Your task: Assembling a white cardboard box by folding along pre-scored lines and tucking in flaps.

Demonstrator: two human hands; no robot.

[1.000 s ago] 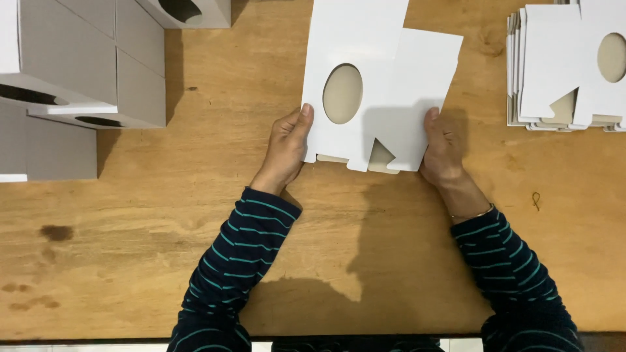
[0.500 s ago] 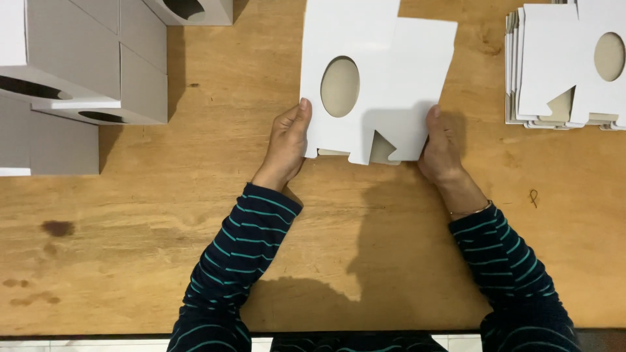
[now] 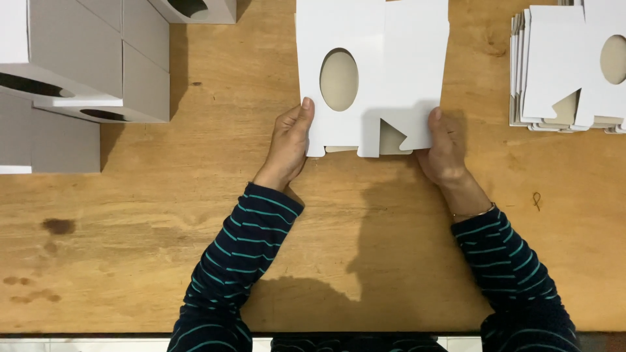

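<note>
A flat white cardboard box blank (image 3: pixel 391 72) with an oval cut-out lies on the wooden table (image 3: pixel 326 248), its top running out of view. My left hand (image 3: pixel 290 143) grips its lower left edge, thumb on the card. At the lower right edge my right hand (image 3: pixel 443 150) holds it the same way. Both sleeves are dark with thin teal stripes.
A stack of the same flat white blanks (image 3: pixel 567 72) sits at the right edge. Several assembled white boxes (image 3: pixel 85 78) with oval openings stand at the upper left. A dark stain (image 3: pixel 59 225) marks the table at the left.
The blank has turned from slightly tilted to square with the table and slid a little left, both hands keeping their hold on its lower edges.
</note>
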